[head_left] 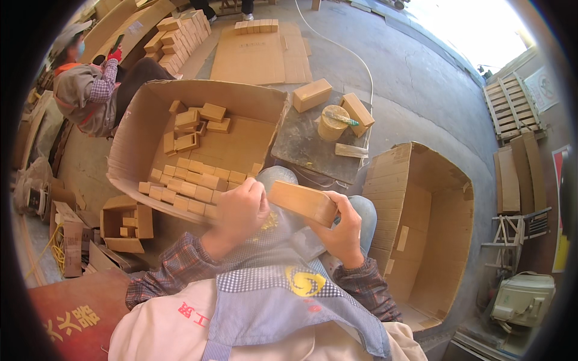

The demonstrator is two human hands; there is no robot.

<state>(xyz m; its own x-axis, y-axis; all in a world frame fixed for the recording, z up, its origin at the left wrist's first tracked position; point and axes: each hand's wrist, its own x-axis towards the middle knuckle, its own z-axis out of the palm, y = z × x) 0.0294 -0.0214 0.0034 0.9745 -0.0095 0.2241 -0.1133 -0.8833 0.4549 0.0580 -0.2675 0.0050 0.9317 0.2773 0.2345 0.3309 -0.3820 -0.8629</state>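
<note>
A large open carton [217, 92] of small wooden blocks [208, 182], some in tight rows and others loosely heaped, fills much of a workshop floor. A tall second carton [382, 192] stands well to its right; a co-worker [84, 99] in a cap sits off its left side. Flat cardboard [247, 60] lies beyond its far wall, while a dark-topped stand [295, 142] just off its right side bears a round tub [331, 127]. A smaller box [110, 222] sits near its lower-left corner. By its near right corner, above the lap, the right hand [341, 231] grips one end of a longer wooden block [301, 201]. The left hand [241, 210], fingers curled near the block's other end, is blurred; whether it is fully closed or holding something cannot be told.
</note>
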